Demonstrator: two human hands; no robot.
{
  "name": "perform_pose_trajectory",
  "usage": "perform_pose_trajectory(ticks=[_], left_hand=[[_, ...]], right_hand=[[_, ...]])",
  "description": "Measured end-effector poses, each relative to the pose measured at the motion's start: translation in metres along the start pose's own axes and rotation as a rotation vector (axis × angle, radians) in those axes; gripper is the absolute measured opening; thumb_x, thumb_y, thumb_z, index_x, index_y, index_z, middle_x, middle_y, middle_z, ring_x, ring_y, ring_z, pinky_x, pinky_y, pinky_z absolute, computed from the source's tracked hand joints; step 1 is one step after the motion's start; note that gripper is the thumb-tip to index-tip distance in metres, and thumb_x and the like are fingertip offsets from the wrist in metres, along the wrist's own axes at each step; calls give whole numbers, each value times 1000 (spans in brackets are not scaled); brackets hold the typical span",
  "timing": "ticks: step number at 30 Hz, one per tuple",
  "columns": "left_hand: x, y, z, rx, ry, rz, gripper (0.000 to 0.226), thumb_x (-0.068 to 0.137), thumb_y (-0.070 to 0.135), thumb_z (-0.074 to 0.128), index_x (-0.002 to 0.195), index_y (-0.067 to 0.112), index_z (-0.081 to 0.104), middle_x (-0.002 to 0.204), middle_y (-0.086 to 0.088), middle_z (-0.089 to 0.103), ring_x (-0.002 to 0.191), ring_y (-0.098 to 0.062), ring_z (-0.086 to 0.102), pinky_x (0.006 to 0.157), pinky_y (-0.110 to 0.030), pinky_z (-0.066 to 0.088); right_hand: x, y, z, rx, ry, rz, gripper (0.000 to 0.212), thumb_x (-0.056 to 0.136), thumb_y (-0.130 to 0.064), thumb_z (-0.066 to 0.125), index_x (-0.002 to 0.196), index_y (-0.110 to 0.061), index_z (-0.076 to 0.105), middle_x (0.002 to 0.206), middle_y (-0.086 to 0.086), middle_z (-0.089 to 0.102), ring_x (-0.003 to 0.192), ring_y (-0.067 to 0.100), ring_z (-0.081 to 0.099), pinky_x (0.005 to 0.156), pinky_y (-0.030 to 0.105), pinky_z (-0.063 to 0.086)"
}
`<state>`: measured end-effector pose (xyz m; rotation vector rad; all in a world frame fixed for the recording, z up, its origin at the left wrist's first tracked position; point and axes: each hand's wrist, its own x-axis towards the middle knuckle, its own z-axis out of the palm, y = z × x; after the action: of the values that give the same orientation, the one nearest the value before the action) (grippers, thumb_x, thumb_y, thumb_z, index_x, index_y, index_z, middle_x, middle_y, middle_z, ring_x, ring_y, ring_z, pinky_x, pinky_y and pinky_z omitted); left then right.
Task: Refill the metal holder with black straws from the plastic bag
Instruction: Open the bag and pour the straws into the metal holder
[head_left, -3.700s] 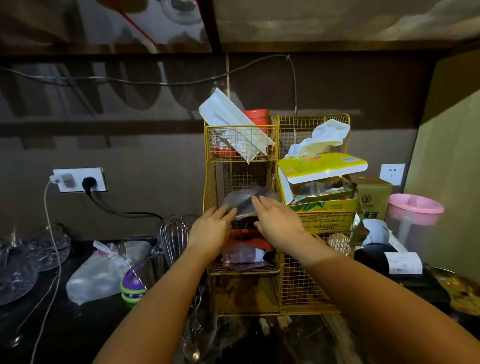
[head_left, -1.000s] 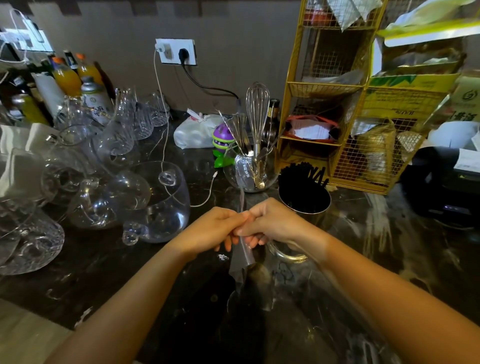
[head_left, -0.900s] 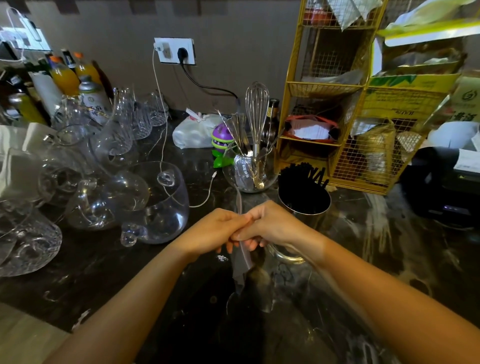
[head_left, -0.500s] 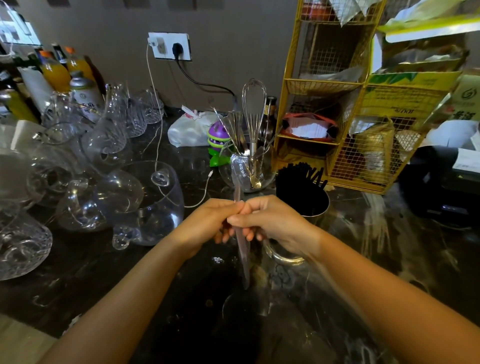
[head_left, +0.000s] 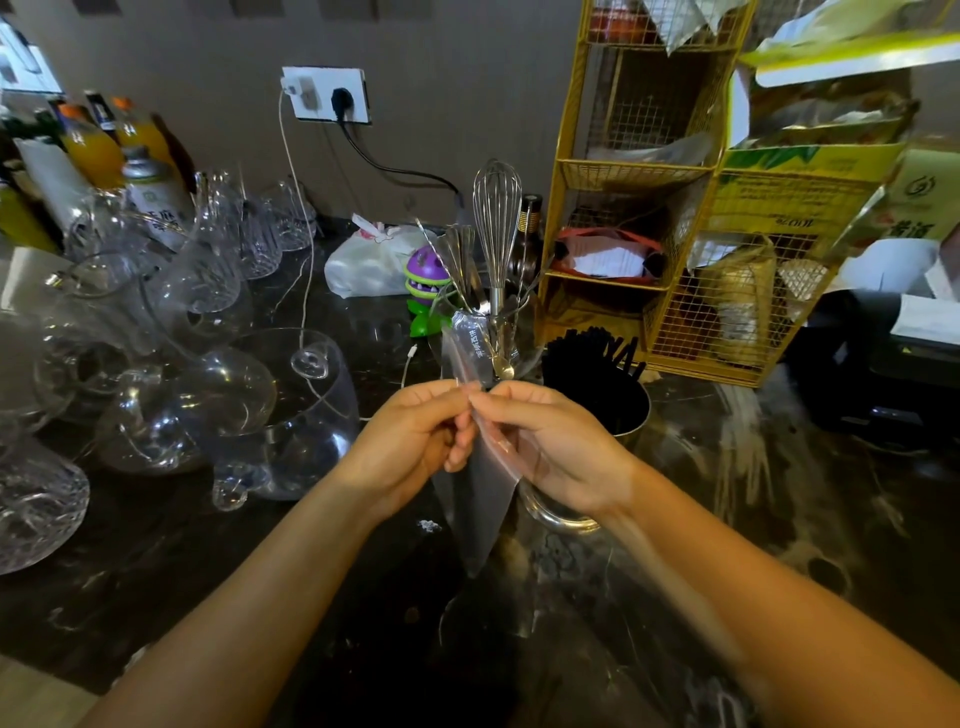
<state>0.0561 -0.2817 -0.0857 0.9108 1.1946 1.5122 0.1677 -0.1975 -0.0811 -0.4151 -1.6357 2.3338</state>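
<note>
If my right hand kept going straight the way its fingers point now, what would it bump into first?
The right hand points left, pinching the plastic bag. Going straight on, it would probably meet the left hand first, since their fingertips almost touch across the bag.

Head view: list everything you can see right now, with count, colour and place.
plastic bag: one, clear, pinched between both hands, hanging over the counter
metal holder: one, silver, right of the hands
black straws: a bunch, upright in the holder
whisk: one, steel, in a glass jar behind the hands
wire rack: one, yellow, back right
glassware: many pieces, clear, left side
toy: one, purple and green, beside the jar
white bag: one, by the wall
wall socket: one, white
counter: dark
left hand: grip on the bag
right hand: grip on the bag
</note>
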Motion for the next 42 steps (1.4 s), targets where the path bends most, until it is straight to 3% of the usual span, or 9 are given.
perform_pose_trajectory(ticks=[5,9,15,18,24,30,34,39,42], left_hand=[[1,2,4,-69,34,53,30,79,14,46,49,13,44,39,4,45,35,-7,38,37,-15,33],[4,0,4,-128,68,41,34,81,12,45,47,14,44,39,4,48,36,-7,41,38,-15,37],[3,5,-10,339,297,92,49,77,-4,47,33,18,48,30,3,47,32,-4,41,36,-12,34],[4,12,-17,402,424,181,47,73,-10,48,37,20,44,28,2,45,29,-4,37,33,-12,30],[3,36,-23,443,558,296,30,75,-11,44,61,14,48,28,5,47,28,-2,37,30,-10,28],[8,46,-20,502,618,346,32,77,-7,44,58,16,58,29,9,48,30,-3,40,32,-9,31],[22,56,-15,576,500,344,30,81,-1,48,59,18,57,30,10,49,30,-2,39,34,-9,31],[39,83,1,758,355,411,30,79,2,53,59,24,58,43,10,50,35,2,39,38,-4,29],[46,102,15,875,232,456,29,78,3,55,61,27,61,56,2,57,46,2,46,44,-4,35]], right_hand=[[4,1,9,117,79,-52,18,85,-10,51,70,-3,59,60,7,62,57,17,58,68,30,48],[3,-2,8,241,114,-44,15,89,-7,46,80,1,56,61,12,64,49,19,60,41,16,47],[-1,-1,0,-386,420,-180,34,77,3,50,47,-13,45,35,-6,46,35,3,42,36,11,33],[-2,-11,-5,-590,495,-210,33,75,4,51,49,-13,39,46,3,43,43,10,40,43,16,34],[-4,-29,-18,-639,570,-137,30,76,2,48,58,-16,32,56,1,33,54,16,32,50,28,25],[-4,-31,-20,-658,533,-31,18,81,-4,44,68,-15,37,53,1,38,47,14,34,43,23,29],[-7,-37,-20,-631,403,73,12,84,-5,33,83,-15,40,52,3,49,38,13,40,32,18,28],[-8,-61,-31,-224,167,158,34,91,-28,25,119,-16,40,95,16,60,64,23,64,46,25,51],[-6,-73,-38,43,56,239,55,91,-50,20,123,-12,42,114,22,58,86,33,66,60,34,60]])
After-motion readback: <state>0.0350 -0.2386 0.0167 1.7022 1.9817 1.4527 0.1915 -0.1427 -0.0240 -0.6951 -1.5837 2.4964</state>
